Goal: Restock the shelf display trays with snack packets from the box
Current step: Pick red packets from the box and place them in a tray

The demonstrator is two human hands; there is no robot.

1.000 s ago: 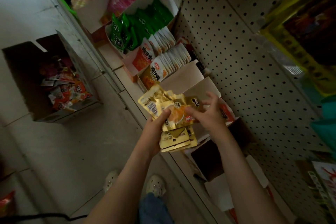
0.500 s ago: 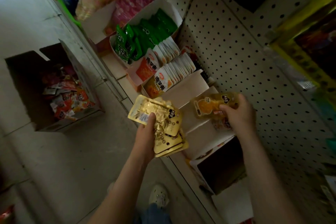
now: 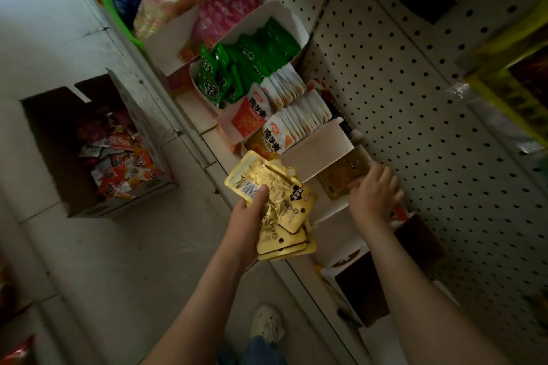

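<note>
- Pale floor tiles (image 3: 89,261) carry the open cardboard box (image 3: 139,198) at far left. Loose red and orange snack packets (image 3: 118,163) lie in its bottom, well apart from the shelf (image 3: 213,164).
- The left grip (image 3: 249,216) is closed round a fanned stack of gold packets (image 3: 278,198), with the thumb pressed on the top packet beside its barcode. The stack hangs just in front of the shelf edge.
- Foil of this kind probably slides easily. Keep thumb pressure firm and the fan level while the other arm works.
- The display tray (image 3: 320,154), of white card, stands on the shelf just beside a row of white packets (image 3: 299,118). One gold packet (image 3: 338,179) lies low inside it.
- The right grip (image 3: 373,195) reaches into this tray and touches that packet. The back of the hand hides the fingertips, so it cannot be told whether the packet is pinched or already let go.
- Seat the packet against the rear wall, on edge and face forward, as the neighbouring rows stand. Release only once it rests on the tray bottom.
- Feed one packet per reach.
- Keep knuckles off the pegboard (image 3: 430,104) at right.
</note>
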